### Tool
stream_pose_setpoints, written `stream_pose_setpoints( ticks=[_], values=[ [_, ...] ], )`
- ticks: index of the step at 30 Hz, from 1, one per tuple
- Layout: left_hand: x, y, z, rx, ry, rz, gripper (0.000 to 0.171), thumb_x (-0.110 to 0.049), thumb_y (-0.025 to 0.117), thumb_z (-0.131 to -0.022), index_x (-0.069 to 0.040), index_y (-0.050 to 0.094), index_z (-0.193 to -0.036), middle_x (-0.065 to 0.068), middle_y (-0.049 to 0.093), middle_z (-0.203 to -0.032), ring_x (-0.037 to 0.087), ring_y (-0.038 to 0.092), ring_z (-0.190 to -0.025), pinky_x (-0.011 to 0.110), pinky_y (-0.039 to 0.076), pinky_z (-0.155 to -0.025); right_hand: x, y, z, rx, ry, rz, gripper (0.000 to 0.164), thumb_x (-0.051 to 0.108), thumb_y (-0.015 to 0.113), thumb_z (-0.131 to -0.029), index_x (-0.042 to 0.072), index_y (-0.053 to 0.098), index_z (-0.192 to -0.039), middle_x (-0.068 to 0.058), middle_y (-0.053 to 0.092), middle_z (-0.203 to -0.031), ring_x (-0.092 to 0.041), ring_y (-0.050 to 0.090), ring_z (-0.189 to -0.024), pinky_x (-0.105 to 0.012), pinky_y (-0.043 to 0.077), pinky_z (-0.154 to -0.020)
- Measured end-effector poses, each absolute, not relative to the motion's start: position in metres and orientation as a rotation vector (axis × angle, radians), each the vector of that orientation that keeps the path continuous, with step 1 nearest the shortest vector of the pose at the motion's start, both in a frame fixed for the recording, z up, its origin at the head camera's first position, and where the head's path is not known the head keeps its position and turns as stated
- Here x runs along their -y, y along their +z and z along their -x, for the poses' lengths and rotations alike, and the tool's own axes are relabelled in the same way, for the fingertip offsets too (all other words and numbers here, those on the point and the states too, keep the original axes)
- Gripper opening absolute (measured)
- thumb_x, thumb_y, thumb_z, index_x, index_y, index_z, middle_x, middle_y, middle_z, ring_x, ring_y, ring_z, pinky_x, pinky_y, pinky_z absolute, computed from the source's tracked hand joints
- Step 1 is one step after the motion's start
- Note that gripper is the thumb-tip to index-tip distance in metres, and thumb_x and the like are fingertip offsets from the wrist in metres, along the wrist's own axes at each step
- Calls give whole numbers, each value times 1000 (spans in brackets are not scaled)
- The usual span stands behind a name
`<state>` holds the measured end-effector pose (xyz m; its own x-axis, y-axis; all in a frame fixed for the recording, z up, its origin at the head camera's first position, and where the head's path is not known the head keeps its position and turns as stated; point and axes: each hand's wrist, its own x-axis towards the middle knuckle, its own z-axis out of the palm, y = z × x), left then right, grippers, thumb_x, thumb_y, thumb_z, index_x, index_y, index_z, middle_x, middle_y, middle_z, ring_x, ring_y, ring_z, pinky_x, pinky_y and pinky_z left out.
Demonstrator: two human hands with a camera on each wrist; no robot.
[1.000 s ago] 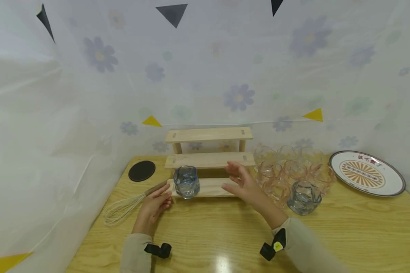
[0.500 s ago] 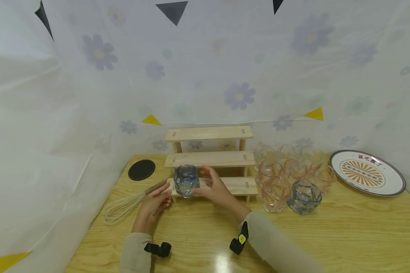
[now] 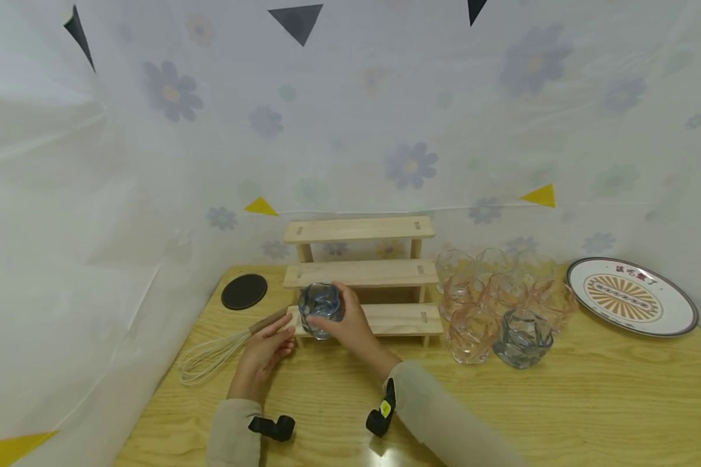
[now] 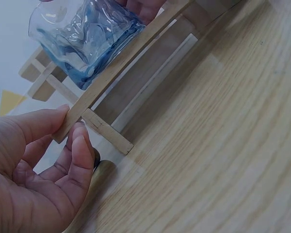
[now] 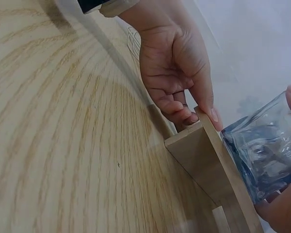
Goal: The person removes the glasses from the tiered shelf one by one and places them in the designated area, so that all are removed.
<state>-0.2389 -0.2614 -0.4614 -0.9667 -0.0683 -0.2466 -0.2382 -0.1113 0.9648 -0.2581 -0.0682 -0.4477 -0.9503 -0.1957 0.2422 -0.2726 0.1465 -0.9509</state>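
Note:
A blue glass cup [image 3: 320,303] stands on the lowest step of a three-step wooden rack [image 3: 385,318], near the step's left end. My right hand [image 3: 350,324] holds the cup from the right, thumb in front and fingers behind. In the left wrist view the cup [image 4: 89,39] sits upright on the board, with fingers behind it. My left hand [image 3: 263,353] pinches the left end of that same step between thumb and fingers; the left wrist view shows the thumb on top of the board [image 4: 111,73] and fingers below.
Left of the rack lie a whisk [image 3: 216,353] with a wooden handle and a round black mat [image 3: 244,291]. To the right stand several clear and pink glass cups [image 3: 472,334] and a grey-blue one [image 3: 523,338]. A patterned plate [image 3: 672,311] is at the far right.
My right hand has moved left along the lowest step and taken hold of the blue cup. The left hand has kept its grip on the step's end.

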Motion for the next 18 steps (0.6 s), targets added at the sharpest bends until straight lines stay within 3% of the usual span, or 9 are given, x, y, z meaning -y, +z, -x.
stream_pose_setpoints(
  ticks=[7,18],
  values=[
    [262,-464,241,-2003,2242,351,47,-3,61,-91,-2,48,-137,-3,64,-68,6,59,-59,17,51,-57,70,-443,255,2310,1977,-449,80,23,78,-80,10,33,-145,-18,37,-140,-34,45,-121,-49,40,-100],
    [263,-464,239,-1998,2256,341,48,-4,62,-91,-1,48,-136,0,65,-67,6,60,-59,18,51,-57,62,-444,251,2322,1971,-453,82,35,79,-77,14,36,-143,-11,36,-143,-29,41,-126,-46,38,-103]
  ],
)
